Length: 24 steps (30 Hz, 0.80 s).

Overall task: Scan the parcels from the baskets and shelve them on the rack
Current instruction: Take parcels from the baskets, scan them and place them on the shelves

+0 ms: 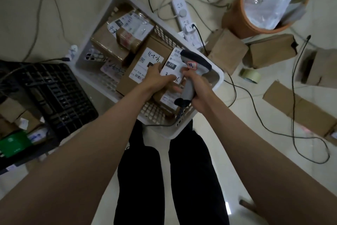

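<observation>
A white plastic basket [217,74] on the floor in front of me holds several brown cardboard parcels with white labels. My left hand [156,77] grips a small parcel [173,67] with a white label marked 220, over a larger labelled box [144,64]. My right hand [196,86] holds a grey handheld barcode scanner [196,62] by its handle, its head right beside the small parcel's label. Another small parcel [167,99] lies under my hands.
A black crate [54,88] with parcels beneath it stands to the left. An orange bin [242,17] with a clear bag, a power strip [184,15], loose cardboard boxes [228,49], a tape roll [250,75] and trailing cables lie on the floor to the right. My legs stand below the basket.
</observation>
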Tool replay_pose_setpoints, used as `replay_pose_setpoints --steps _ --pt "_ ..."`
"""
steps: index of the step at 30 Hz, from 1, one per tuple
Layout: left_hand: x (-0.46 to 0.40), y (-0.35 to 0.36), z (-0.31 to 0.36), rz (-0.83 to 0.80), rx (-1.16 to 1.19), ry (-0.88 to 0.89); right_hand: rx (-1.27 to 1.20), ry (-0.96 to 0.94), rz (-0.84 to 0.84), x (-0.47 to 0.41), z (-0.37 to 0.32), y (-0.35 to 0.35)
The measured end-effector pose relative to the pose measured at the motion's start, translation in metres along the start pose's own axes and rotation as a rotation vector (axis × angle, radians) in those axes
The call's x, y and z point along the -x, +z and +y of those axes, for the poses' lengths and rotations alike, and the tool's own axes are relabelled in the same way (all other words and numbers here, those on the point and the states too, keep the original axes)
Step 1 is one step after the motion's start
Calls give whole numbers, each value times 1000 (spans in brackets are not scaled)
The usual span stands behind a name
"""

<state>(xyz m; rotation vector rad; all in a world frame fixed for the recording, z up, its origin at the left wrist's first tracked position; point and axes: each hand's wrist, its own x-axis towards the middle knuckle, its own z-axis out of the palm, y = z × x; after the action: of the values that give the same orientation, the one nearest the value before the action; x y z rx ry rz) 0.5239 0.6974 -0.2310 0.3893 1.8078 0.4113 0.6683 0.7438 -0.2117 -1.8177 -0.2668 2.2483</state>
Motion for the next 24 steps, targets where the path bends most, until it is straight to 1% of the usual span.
replay_pose_setpoints --steps 2,4,9,13,20,24 --pt "15 0 -4 -10 0 -22 42 -9 -8 20 -3 -1" --pt "41 -1 -6 -10 49 -41 75 -11 -17 51 -7 -4" --pt "142 -5 4 111 237 -27 150 -21 -61 155 -18 2" --pt "226 -24 20 176 379 -2 249 -58 -120 235 -32 20" --pt "358 -84 24 245 550 63 398 -123 -331 347 -41 76" --pt "433 -120 1 425 653 114 510 -164 -458 407 -20 118"
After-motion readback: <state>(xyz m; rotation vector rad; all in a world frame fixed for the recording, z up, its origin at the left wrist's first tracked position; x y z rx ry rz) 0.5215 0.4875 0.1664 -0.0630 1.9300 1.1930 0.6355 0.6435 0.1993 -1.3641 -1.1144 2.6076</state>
